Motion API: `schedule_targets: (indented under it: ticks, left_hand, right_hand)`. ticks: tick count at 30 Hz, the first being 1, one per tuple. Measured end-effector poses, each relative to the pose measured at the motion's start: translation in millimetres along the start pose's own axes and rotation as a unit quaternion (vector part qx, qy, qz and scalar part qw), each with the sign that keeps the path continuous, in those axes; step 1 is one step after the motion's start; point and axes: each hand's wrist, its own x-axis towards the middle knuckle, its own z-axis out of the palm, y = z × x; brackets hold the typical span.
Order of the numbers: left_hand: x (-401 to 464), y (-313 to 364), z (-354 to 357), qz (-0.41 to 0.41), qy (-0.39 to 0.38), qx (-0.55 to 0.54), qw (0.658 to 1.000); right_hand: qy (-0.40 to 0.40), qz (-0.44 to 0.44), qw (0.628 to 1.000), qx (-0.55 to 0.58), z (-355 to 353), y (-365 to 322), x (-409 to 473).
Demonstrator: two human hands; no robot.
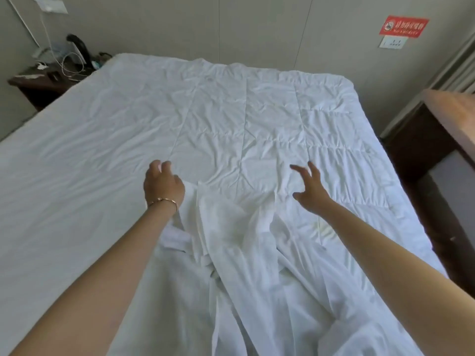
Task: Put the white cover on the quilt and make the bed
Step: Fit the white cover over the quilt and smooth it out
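Head view: L hand (pixel 163 185) curled on bunched cover (pixel 231 227) edge, R hand (pixel 309 190) spread above quilt (pixel 282 119).

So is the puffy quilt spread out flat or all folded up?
Mostly spread out. The quilt lies flat across the bed, its stitched squares showing. Near the hands, white fabric is bunched up.

quilt (pixel 270 119): white, stitched in squares, beyond both hands
cover (pixel 231 240): plain white, between the hands
sign (pixel 403 26): red, white lettering
nightstand (pixel 43 86): dark brown
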Motion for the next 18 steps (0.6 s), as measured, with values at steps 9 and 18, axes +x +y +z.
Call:
schedule_targets:
  ticks: [9,18]
  left_hand:
    - [-192.6,-28.6,110.2,-0.145,-0.314,0.013,0.938]
    - [-248.3,-35.3,108.1,0.109,-0.236,-0.004,0.966]
  right_hand:
    - [-0.241,0.124,0.948,-0.165,142.4,-9.1,-146.4]
    - [-0.19,0.04,0.977,-0.089,143.4,9.2,-166.6]
